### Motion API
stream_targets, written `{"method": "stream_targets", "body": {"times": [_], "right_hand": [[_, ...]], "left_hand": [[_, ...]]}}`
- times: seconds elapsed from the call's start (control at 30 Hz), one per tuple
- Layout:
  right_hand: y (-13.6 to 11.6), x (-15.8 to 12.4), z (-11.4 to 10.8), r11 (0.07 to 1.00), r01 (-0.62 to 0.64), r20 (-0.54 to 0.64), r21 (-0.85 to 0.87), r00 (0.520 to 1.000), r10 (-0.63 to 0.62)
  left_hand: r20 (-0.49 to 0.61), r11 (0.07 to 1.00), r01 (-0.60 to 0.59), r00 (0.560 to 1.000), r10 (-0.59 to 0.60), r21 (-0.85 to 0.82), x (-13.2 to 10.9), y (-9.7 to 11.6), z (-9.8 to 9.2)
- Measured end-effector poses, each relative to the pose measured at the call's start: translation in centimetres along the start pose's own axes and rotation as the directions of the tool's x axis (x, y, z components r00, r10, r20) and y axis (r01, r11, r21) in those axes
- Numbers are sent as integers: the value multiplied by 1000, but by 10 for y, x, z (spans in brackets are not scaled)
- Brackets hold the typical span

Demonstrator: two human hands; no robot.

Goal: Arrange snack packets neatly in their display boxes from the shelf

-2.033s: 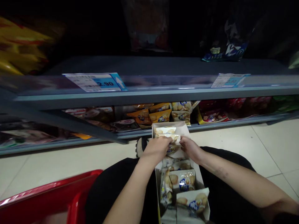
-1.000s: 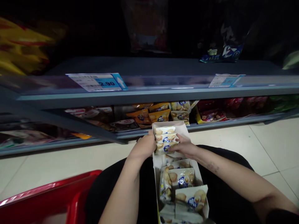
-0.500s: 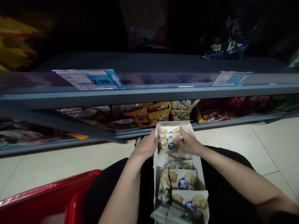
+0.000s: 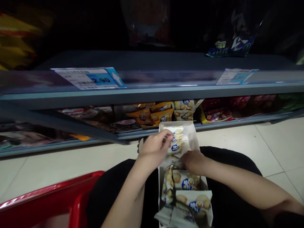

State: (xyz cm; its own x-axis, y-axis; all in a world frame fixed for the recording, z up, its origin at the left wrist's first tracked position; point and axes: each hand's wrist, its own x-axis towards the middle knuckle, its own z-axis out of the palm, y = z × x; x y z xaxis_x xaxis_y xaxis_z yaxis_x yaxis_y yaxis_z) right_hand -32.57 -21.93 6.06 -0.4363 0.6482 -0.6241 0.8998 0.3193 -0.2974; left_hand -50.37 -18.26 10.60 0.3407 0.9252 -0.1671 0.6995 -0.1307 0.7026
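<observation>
A long white cardboard box (image 4: 193, 136) rests between my black-clad knees, with small cream-coloured snack bags in it. Several bags (image 4: 176, 147) stand in a row at its far end; larger-looking bags (image 4: 193, 202) lie at the near end. My left hand (image 4: 155, 147) reaches over the box's left edge to the far row, fingers loosely bent, thumb apart, fingertips at the bags. Down inside the middle of the box is my right hand (image 4: 193, 161), its fingers curled at a snack bag whose edge shows beside them. Its fingertips are partly hidden.
A red plastic basket (image 4: 78, 202) is at my left on the tiled floor (image 4: 239, 142). Ahead, a low shelf (image 4: 152, 91) with price tags overhangs a bottom shelf holding orange snack bags (image 4: 161, 117), cream bags (image 4: 184, 109) and red packets (image 4: 216, 115).
My left hand has moved from the box's left wall inward over the far bags. My right hand has left those bags and come down nearer me into the box's middle.
</observation>
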Motion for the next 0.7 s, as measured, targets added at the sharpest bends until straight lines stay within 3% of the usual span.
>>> {"method": "stream_targets", "body": {"times": [0.03, 0.1, 0.17, 0.23, 0.4, 0.53, 0.7], "right_hand": [[0, 4, 5, 1000, 12, 17, 0, 1000, -12], [1, 8, 10, 999, 30, 19, 21, 999, -30], [2, 7, 10, 995, 79, 6, 61, 997, -80], [4, 3, 7, 988, 135, -18, 80, 991, -134], [8, -15, -8, 969, 239, -62, -59, 968, -243], [12, -32, -31, 948, 315, -148, 34, 940, -307], [25, -40, -52, 924, 350, -231, 156, 922, -310]], "left_hand": [[144, 996, -73, 986, 79, -47, 0, -1, 4], [394, 980, -174, 898, 197, -94, -2, -4, 11], [513, 978, -201, 835, 200, -54, -4, -9, 14], [533, 984, -178, 835, 135, 29, -4, -13, 16], [483, 980, -130, 875, 42, 151, -3, -21, 16], [422, 973, -160, 904, 75, 169, -2, -24, 18], [461, 980, -185, 878, 131, 73, 4, -19, 16]]}}
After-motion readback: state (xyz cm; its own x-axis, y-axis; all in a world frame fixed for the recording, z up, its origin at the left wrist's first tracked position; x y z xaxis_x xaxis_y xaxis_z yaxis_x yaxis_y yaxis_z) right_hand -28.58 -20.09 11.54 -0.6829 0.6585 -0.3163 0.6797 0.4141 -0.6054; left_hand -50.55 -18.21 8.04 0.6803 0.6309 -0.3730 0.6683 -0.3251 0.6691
